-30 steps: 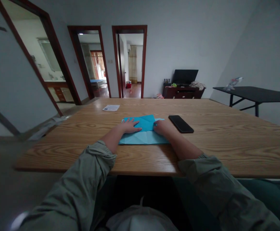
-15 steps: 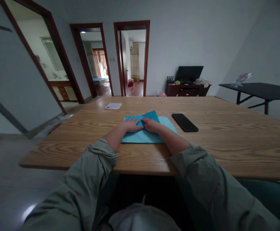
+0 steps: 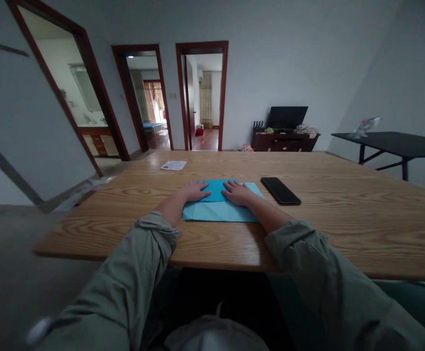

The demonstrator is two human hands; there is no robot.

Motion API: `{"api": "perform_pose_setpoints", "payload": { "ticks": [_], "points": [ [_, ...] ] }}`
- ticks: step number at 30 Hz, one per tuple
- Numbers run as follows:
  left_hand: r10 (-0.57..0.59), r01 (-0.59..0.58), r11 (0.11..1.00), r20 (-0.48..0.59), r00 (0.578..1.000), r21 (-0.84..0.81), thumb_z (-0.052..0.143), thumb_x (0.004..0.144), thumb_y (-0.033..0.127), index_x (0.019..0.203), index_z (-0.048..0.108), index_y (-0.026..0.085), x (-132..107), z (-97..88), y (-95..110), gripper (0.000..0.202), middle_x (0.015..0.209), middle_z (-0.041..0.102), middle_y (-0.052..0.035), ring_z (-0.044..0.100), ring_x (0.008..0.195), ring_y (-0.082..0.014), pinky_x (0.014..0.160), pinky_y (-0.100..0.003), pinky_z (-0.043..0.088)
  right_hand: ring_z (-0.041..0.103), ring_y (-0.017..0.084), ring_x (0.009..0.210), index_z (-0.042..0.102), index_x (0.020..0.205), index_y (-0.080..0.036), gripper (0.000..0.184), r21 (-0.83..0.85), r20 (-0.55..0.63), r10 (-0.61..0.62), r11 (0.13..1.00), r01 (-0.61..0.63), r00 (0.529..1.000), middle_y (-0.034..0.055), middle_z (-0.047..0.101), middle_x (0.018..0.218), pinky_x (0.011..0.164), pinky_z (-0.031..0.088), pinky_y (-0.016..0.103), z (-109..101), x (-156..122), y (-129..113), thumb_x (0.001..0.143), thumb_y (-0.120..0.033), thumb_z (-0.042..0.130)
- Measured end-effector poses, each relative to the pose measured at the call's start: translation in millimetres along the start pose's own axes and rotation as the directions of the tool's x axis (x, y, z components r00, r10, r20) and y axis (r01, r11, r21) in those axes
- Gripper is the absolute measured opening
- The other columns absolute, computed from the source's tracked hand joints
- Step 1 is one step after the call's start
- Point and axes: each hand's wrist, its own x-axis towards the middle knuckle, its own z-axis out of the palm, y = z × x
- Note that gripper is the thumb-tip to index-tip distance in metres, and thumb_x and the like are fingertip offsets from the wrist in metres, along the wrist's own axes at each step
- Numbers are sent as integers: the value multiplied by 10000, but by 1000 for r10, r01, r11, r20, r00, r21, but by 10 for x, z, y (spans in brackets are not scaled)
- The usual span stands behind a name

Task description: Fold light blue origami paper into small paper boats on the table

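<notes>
A sheet of blue paper (image 3: pixel 220 212) lies on the wooden table in front of me, pale on its near part, with a darker blue folded flap (image 3: pixel 216 190) across its far part. My left hand (image 3: pixel 197 190) rests flat on the left side of the flap, fingers spread. On the flap's right side lies my right hand (image 3: pixel 237 193), palm down with its fingers apart. The flap's middle shows between the two hands. Neither hand grips anything.
To the right of the paper is a black phone (image 3: pixel 280 190). A small printed card (image 3: pixel 174 165) lies farther back on the left of the wooden table (image 3: pixel 125 229). Beyond stand a black folding table (image 3: pixel 398 144) and a low cabinet (image 3: pixel 285 141) with a television (image 3: pixel 287 118).
My hands have moved apart, the right one shifting rightward. The darker flap, whose corner stuck up at an angle before, now lies flat as an even band. The view has tilted up slightly.
</notes>
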Motion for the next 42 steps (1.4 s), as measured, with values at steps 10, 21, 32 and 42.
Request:
{"api": "perform_pose_setpoints", "payload": {
  "ticks": [10, 21, 32, 42],
  "points": [
    [-22, 23, 999, -20, 1000, 38, 168, 901, 584, 1435, 245, 324, 8, -1, -99, 599, 1521, 181, -22, 185, 1381, -251, 1097, -457, 157, 111, 305, 1389, 159, 1468, -249, 681, 29, -6, 50, 998, -49, 999, 88, 133, 1534, 1051, 90, 600, 19, -1, 75, 890, -609, 157],
    [-132, 133, 986, -25, 991, 96, 194, 895, 570, 1430, 274, 284, -47, -52, -108, 612, 1506, 226, -70, 176, 1365, -356, 1046, -597, 167, 147, 329, 1375, 197, 1458, -254, 643, 47, -37, 139, 989, -138, 990, 101, 153, 1529, 1025, 91, 639, 7, -55, 186, 901, -572, 163],
    [71, -57, 985, -76, 995, 164, 193, 911, 537, 1433, 264, 262, -46, 53, 522, 595, 1514, 201, -64, 142, 1382, -314, 1087, -548, 98, 142, 338, 1372, 202, 1455, -252, 640, 43, -37, 165, 986, -163, 986, 105, 162, 1526, 1019, 84, 650, 11, -59, 160, 899, -567, 158],
    [69, -78, 991, 91, 993, 105, 263, 900, 548, 1447, 241, 191, -155, -96, 464, 653, 1506, 194, -112, 209, 1369, -290, 1097, -414, 202, 159, 337, 1369, 208, 1455, -260, 657, 60, -45, 183, 982, -180, 982, 89, 156, 1530, 1026, 88, 641, 57, -12, 165, 887, -587, 171]
  ]
}}
